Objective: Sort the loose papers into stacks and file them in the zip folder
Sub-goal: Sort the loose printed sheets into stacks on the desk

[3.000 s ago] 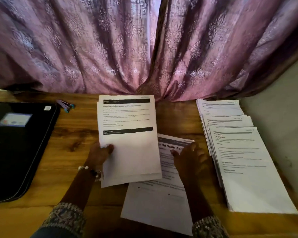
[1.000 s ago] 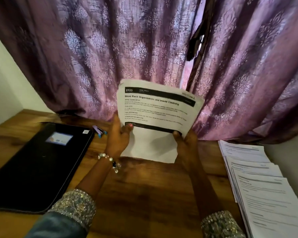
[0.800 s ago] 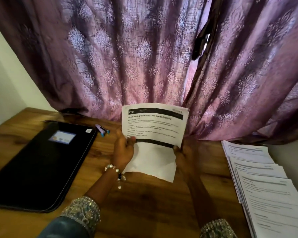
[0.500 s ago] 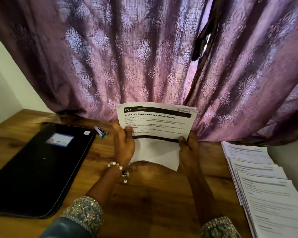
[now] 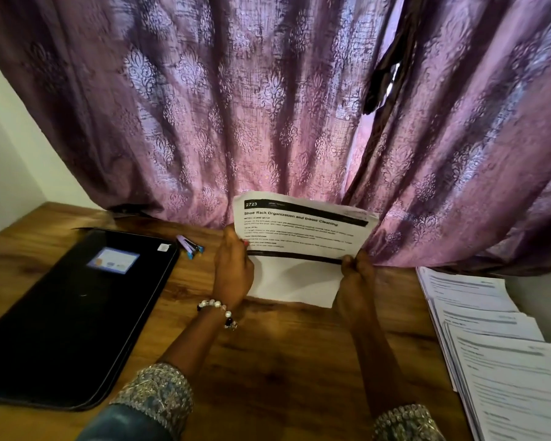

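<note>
Both hands still grip the papers, now tilted rightward.

Paper bundle now upright, off table.

The scene is dim, lit mostly by daylight glowing pink through the curtain and a bright slit where its panels part. Hands and forearms fall in deep shadow. Wide-angle distortion bends the edges, and the stacked papers at right blur.
</note>
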